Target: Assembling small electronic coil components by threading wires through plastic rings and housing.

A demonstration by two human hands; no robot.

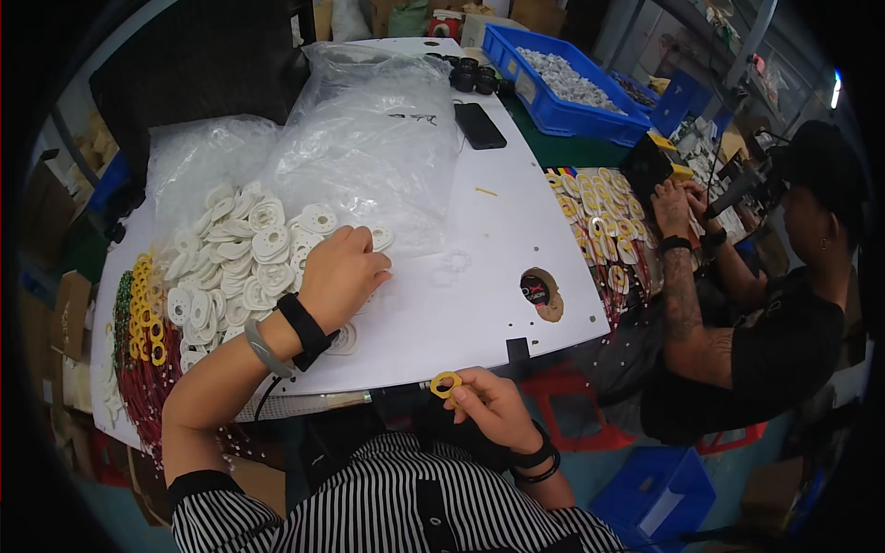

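Observation:
My right hand (pixel 493 408) is in front of the table's near edge, pinching a yellow ring (pixel 445 384) between thumb and fingers. Over the right side of a heap of white round plastic discs (pixel 241 253) reaches my left hand (pixel 343 279). Its fingers are curled and closed, and the tips are partly hidden, so what they grip cannot be made out. One white disc (pixel 381 239) shows just beyond those fingers. To the left of the heap lie several yellow rings (pixel 146 318) in rows, with dark red wires (pixel 147 401) trailing toward the table's edge.
Clear plastic bags (pixel 369 138) cover the table's far side. A black phone (pixel 479 126) lies beside them. The white tabletop (pixel 489 267) has a round hole (pixel 542 295) at right. Beyond stands a blue crate (pixel 562 88) of white parts. A co-worker (pixel 737 304) works at right beside yellow-and-white parts (pixel 604 217).

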